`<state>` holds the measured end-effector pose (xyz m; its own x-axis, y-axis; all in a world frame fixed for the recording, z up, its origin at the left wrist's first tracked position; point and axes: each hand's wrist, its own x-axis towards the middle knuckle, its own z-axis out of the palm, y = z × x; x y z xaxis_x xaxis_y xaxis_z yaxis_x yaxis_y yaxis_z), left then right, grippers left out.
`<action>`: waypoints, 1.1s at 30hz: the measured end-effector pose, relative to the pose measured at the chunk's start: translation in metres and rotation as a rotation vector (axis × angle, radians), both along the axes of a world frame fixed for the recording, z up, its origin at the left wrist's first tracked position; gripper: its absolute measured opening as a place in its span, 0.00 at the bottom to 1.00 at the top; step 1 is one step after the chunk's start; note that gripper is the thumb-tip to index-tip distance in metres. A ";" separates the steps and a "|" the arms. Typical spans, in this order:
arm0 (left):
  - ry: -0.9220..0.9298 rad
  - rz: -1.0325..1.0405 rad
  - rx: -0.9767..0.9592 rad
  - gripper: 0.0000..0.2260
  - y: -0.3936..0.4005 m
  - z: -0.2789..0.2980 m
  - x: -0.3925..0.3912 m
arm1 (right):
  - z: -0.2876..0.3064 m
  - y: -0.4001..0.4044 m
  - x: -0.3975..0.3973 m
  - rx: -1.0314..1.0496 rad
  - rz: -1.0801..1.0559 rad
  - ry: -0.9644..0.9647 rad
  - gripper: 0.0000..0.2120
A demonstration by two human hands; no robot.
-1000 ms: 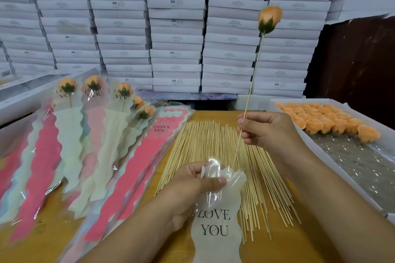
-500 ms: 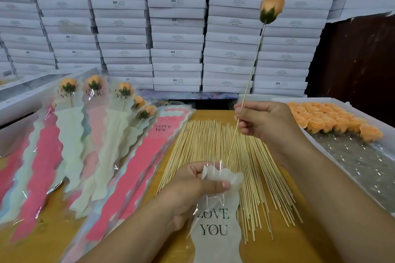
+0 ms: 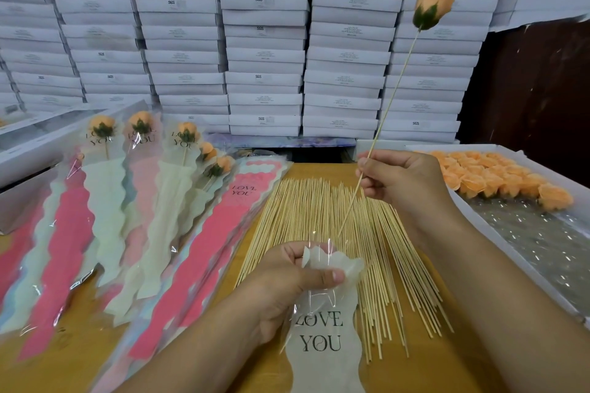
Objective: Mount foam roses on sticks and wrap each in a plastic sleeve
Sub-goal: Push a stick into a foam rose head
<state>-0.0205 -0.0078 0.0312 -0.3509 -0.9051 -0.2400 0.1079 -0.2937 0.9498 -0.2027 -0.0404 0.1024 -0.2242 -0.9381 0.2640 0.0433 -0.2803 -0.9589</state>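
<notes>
Orange foam rose (image 3: 434, 6) on its stick (image 3: 391, 99), tilted, raised above the table; right hand (image 3: 404, 179) pinches the stick low down, its tip near the sleeve mouth. Left hand (image 3: 292, 277) grips the "LOVE YOU" plastic sleeve (image 3: 322, 329) top, thumb over it. Loose sticks (image 3: 322, 217) underneath; wrapped roses (image 3: 140, 150) left, tray of rose heads (image 3: 501, 175) right.

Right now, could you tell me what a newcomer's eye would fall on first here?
Probably the orange foam rose held high on its stick by the right hand, up against the wall of stacked white boxes. Next, the left hand gripping the LOVE YOU sleeve at bottom centre, over the spread of bare sticks.
</notes>
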 end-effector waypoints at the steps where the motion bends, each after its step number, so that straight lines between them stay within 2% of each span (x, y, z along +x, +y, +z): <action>1: 0.001 0.002 0.000 0.18 0.000 0.000 0.000 | 0.000 0.000 0.000 0.004 0.001 0.005 0.06; 19: 0.035 0.025 0.026 0.15 0.002 0.004 -0.001 | -0.011 0.006 0.008 0.061 0.095 0.078 0.04; 28: 0.032 0.025 -0.007 0.13 0.004 0.005 -0.002 | -0.013 0.007 0.005 0.050 0.070 0.065 0.05; 33: 0.047 0.043 -0.014 0.09 0.005 0.009 -0.003 | -0.013 0.006 0.003 0.039 0.031 0.046 0.07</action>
